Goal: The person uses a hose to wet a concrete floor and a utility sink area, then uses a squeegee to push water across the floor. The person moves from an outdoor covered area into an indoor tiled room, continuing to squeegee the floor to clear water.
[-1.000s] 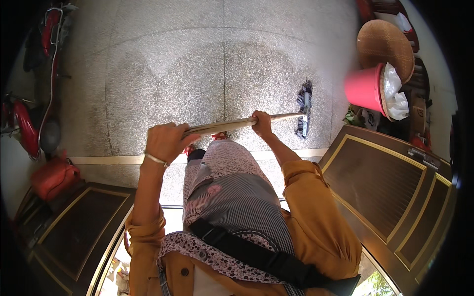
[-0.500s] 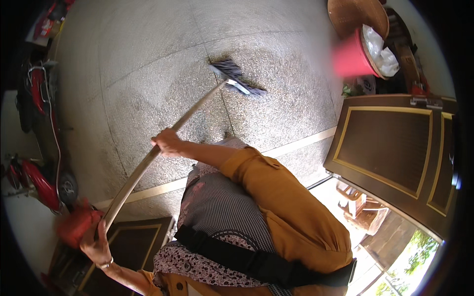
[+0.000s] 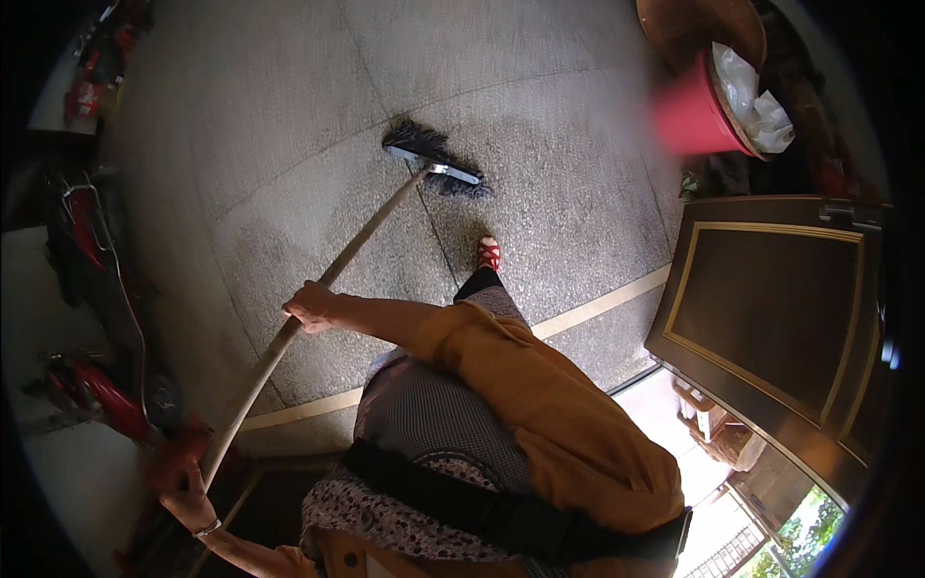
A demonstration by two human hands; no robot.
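Observation:
A mop with a long wooden handle slants across the view. Its flat head, edged with dark grey fringe, rests on the speckled floor ahead. My right hand is wrapped round the handle near its middle, the arm in a mustard sleeve crossing my body. At the lower left, my left hand, with a bracelet at the wrist, grips the upper part of the handle; some of its fingers are lost in shadow. My foot in a red sandal stands on the floor just nearer than the mop head.
A pink bin with a white plastic liner stands at the far right. Below it is a dark wooden door panel with gold trim, beside a bright doorway. Red two-wheelers line the left side. A pale strip crosses the floor.
The mop head has shifted slightly left and nearer, its fringe more spread. My red-sandalled foot has come into sight in front of me. Both hands keep their hold on the handle.

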